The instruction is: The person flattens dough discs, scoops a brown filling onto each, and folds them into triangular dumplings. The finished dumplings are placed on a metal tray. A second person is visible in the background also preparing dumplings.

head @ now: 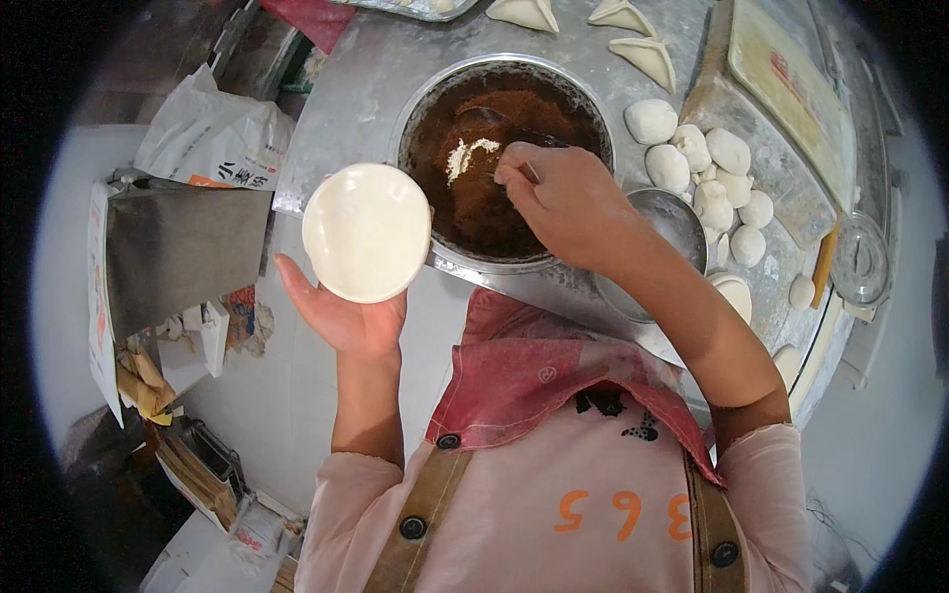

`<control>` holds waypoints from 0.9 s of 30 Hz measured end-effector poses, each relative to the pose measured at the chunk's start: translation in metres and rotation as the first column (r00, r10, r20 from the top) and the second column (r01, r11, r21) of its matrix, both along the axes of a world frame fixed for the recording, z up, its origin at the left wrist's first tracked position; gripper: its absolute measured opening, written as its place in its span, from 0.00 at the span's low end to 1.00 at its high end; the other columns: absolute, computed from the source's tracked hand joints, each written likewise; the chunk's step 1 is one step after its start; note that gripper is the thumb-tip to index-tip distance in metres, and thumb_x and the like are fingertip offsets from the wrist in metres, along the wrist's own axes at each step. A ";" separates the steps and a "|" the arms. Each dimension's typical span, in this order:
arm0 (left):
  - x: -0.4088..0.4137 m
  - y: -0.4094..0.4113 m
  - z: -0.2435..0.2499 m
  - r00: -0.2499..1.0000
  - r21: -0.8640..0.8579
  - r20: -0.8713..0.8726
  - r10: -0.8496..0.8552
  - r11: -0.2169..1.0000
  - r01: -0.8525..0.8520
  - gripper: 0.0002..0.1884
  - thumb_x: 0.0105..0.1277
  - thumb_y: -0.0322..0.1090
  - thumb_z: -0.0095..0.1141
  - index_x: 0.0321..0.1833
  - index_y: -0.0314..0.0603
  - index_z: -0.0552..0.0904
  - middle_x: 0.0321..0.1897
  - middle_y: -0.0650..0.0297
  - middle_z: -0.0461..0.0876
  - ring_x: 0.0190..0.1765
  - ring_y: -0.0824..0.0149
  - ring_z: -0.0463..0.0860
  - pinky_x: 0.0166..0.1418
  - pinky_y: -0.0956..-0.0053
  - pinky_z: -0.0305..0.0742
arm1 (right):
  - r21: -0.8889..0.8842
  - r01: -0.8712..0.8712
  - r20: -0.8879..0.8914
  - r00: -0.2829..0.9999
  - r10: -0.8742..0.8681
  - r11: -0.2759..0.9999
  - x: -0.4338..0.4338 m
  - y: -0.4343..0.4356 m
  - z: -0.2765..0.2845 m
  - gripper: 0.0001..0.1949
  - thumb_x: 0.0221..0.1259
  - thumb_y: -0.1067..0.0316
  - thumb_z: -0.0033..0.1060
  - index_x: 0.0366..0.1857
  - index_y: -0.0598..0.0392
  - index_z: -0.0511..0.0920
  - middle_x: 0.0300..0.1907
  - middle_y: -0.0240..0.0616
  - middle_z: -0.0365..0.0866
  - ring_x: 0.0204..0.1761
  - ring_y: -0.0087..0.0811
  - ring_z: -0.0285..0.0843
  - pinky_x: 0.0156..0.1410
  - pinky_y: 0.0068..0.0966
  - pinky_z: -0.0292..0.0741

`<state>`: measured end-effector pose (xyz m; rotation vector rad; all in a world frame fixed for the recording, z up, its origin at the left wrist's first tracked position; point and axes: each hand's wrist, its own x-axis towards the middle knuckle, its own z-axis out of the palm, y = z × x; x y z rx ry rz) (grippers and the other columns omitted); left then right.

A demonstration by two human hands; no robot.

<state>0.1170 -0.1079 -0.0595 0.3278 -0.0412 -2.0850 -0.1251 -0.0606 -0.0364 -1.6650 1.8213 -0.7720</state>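
Note:
My left hand (348,322), palm up with the thumb apart, supports a thin, round, pale dough wrapper (367,233) left of a metal basin (506,267). In the basin lies a dark brown powdery filling (511,107) with a patch of white flour (468,157) on it. Over the filling, my right hand (511,178) has its fingers pinched around what seems a thin utensil; its far end is hard to make out. Several floured dough balls (667,169) lie to the right. Folded triangular dough pieces (645,61) rest beyond the basin.
A round metal bowl (678,222) sits partly under my right forearm. A wooden rolling pin (824,270) and a clear round lid (860,259) are at the right. Further right stands a lidded box (789,89). A white plastic flour bag (215,137) is at the left. A metal tray (422,10) shows at the top.

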 end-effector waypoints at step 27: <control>-0.019 0.006 0.054 0.956 0.070 0.278 0.096 0.990 -0.120 0.37 0.73 0.63 0.36 0.75 0.40 0.63 0.74 0.48 0.63 0.75 0.44 0.63 0.77 0.40 0.54 | 0.243 0.229 0.837 0.441 -0.323 0.943 -0.049 0.008 0.033 0.15 0.71 0.61 0.49 0.42 0.64 0.77 0.35 0.53 0.85 0.34 0.38 0.87 0.45 0.26 0.81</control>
